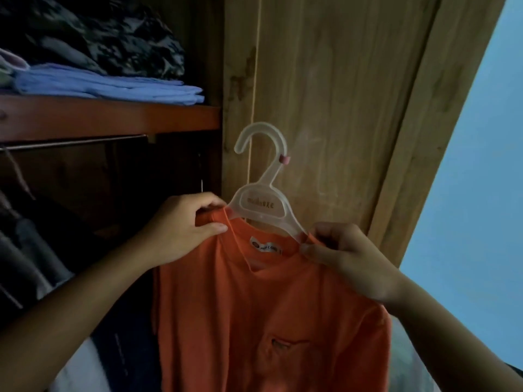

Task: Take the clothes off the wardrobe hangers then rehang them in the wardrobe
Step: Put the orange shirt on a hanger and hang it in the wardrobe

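Head view: An orange T-shirt (271, 315) hangs on a translucent plastic hanger (261, 190) held up at frame centre, before an open wooden wardrobe door (339, 94). The left hand (181, 230), at nine o'clock of the collar, pinches the shirt's shoulder between thumb and curled fingers. The right hand (348, 258), at three o'clock, pinches the opposite shoulder at the hanger's arm. At ten o'clock, folded blue cloth (113, 84) lies on a shelf (113, 117) above a clothes rail (73, 142).
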